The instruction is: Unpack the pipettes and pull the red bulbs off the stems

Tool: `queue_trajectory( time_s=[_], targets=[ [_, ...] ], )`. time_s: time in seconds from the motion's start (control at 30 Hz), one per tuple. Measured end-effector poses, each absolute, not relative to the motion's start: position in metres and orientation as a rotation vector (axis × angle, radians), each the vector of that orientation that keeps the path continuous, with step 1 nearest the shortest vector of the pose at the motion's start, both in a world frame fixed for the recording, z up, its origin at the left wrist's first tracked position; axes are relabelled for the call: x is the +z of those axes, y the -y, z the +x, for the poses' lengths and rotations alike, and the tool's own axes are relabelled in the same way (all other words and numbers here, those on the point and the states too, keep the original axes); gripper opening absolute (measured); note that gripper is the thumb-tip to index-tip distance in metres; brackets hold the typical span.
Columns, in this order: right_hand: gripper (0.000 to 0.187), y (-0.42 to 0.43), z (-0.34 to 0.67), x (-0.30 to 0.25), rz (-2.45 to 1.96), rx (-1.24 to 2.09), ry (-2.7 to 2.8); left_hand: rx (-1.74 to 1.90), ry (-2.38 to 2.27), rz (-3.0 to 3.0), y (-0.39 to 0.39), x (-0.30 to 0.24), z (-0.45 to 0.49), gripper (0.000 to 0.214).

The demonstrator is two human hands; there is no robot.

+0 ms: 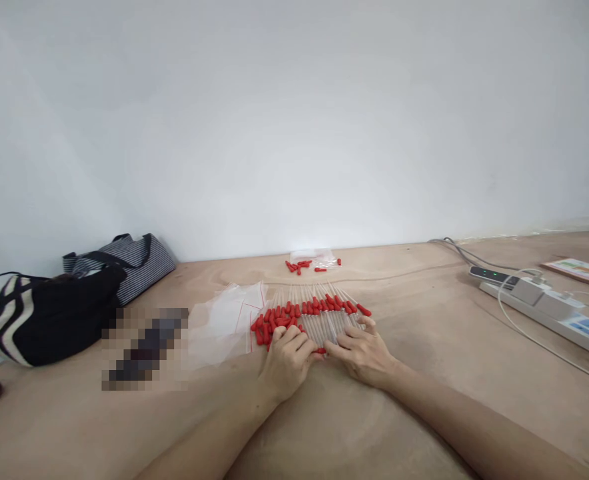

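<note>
A small red rubber dropper bulb (320, 351) shows between my two hands, low over the near edge of the pile. My left hand (289, 357) is closed, its thumb and fingertips pinching this bulb. Close beside it, my right hand (362, 353) has its fingers curled at the clear tubes; what they grip is hidden. Just beyond my hands lie rows of slim clear dropper tubes (319, 328), many with red bulbs on their ends. Loose red bulbs (263, 330) are heaped by my left hand.
Clear zip bags (219, 320) lie left of the pile. Farther back is a small bag (314, 256) with red bulbs (298, 266). A striped bag (147, 267) and a black bag (74, 313) stand at left. A power strip (549, 310) with cables lies at right.
</note>
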State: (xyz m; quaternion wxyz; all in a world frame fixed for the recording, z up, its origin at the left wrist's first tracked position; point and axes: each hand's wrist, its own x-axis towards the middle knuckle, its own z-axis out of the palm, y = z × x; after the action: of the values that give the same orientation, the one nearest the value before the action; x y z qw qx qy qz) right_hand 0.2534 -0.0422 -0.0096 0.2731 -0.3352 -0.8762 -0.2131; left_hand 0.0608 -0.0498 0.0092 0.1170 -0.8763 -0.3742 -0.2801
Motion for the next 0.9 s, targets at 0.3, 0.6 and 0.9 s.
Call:
queue_trajectory(
  time_s=[0.3,0.6,0.9],
  targets=[
    [0.037,0.044,0.251,-0.004,-0.897,-0.499,2.365,-0.742,1.029,-2.494,0.051,0.014,0.056,0.026],
    [0.048,0.039,0.264,-0.001,-1.146,-0.316,2.331,-0.927,1.181,-2.368,0.040,0.026,0.035,0.022],
    [0.042,0.019,0.258,-0.016,-1.381,-0.005,2.095,-1.050,1.789,-2.448,0.018,0.033,0.002,0.021]
  ],
)
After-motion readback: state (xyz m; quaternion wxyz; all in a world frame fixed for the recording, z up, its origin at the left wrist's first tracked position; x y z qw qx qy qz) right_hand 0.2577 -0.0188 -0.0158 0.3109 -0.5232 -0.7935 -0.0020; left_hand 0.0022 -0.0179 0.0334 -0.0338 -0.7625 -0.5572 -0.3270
